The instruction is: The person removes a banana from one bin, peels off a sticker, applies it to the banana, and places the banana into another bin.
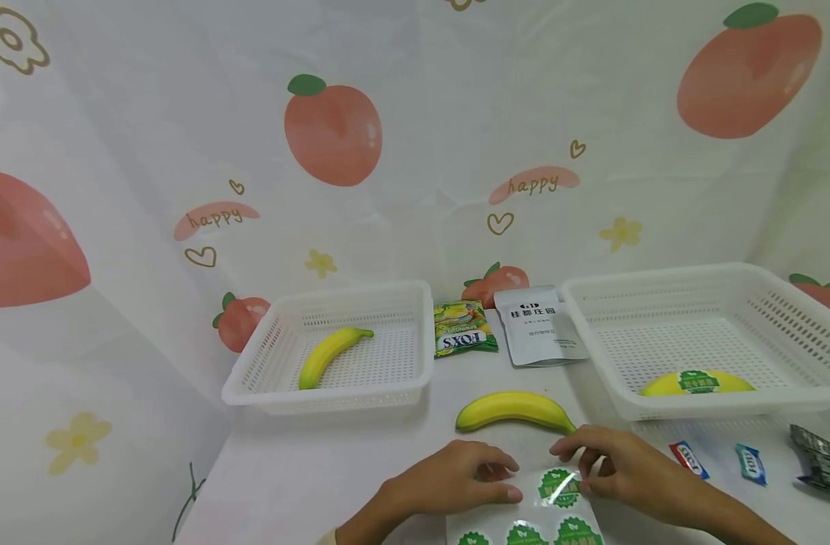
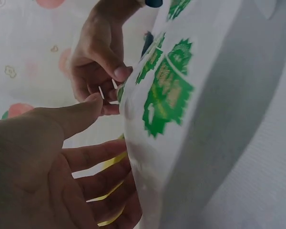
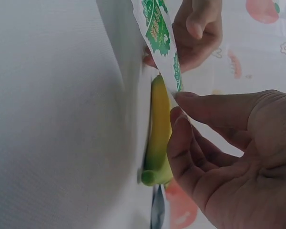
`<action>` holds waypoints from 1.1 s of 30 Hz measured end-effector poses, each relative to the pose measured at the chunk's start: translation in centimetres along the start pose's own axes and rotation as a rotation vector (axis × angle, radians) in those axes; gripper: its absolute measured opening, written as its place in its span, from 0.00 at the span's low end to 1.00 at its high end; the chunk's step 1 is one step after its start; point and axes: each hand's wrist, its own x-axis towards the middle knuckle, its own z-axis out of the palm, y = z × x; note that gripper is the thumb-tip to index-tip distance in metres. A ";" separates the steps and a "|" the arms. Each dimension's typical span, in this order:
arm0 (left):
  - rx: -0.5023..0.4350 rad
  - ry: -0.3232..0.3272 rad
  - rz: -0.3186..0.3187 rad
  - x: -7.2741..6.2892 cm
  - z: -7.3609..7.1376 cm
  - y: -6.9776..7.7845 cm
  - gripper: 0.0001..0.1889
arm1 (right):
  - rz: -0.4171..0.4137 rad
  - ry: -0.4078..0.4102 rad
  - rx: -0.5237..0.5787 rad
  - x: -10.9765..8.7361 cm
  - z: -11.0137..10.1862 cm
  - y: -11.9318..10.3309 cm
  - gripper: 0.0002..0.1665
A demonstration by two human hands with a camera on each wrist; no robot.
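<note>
Head view: sticker sheet [image 1: 503,516] between the two hands, its near part cut off by the frame; left hand [image 1: 458,477] at its left side, thumb and fingers apart; right hand [image 1: 635,469] at its right side, fingers bent. Loose banana [image 1: 513,409] lies crosswise on the tabletop [image 1: 306,462] just beyond the sheet, right end next to the right fingertips. Only here: left basket [image 1: 326,401] with a plain yellow banana [image 1: 324,362], right basket [image 1: 653,409] with a stickered banana [image 1: 656,384], yellow-green packet [image 1: 464,329] and silver pouch [image 1: 540,341] between the baskets, red wrapper [image 1: 689,459], blue wrapper [image 1: 751,463] and black packet [image 1: 823,462] at right. Left wrist view: left hand's grip loosely spread, a clear gap from thumb to fingers, nothing clasped; fingertips right by the sheet's edge, contact unclear. Yellow slivers of the loose banana show between those fingers, and a dark band [image 2: 153,2] sits at the right wrist. Right wrist view: pinch clearest here, thumb and forefinger nearly together on the sheet's edge, other fingers bent; sheet sits at the tips of the right hand's grip, tilted up from the tabletop, while the loose banana lies just behind, its greenish end toward the camera.
</note>
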 end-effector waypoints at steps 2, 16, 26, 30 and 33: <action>-0.088 0.005 -0.025 0.2 0.0 0.2 0.18 | -0.012 0.005 -0.002 0.0 0.1 -0.1 0.23; -0.339 0.066 -0.033 1.7 0.0 0.2 0.12 | -0.151 0.022 -0.035 0.2 0.5 -0.6 0.19; -0.446 0.069 -0.083 1.8 0.1 0.7 0.09 | -0.202 0.022 -0.021 0.6 1.1 -1.1 0.15; -0.477 0.065 -0.078 1.9 0.2 0.8 0.09 | -0.221 0.019 -0.016 0.7 1.2 -1.0 0.16; -0.495 0.066 -0.084 1.8 0.3 1.0 0.10 | -0.250 0.028 -0.028 0.7 1.2 -0.9 0.16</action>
